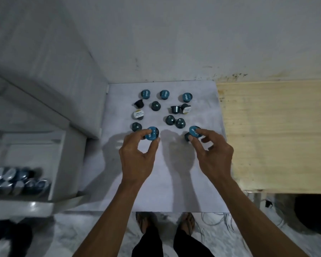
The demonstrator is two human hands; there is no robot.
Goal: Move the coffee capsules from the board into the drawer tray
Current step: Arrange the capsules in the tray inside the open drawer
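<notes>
Several coffee capsules lie scattered on the far half of a pale board; most are dark teal with blue lids, such as one at the back, and one has a white lid. My left hand pinches a blue-lidded capsule between thumb and fingers. My right hand grips another blue-lidded capsule, with a dark capsule lying just under its thumb. The white drawer tray is low at the left, holding several capsules in rows.
A light wooden tabletop adjoins the board on the right. A white cabinet side rises to the left of the board, above the drawer. A white wall stands behind. My feet show below the board's near edge.
</notes>
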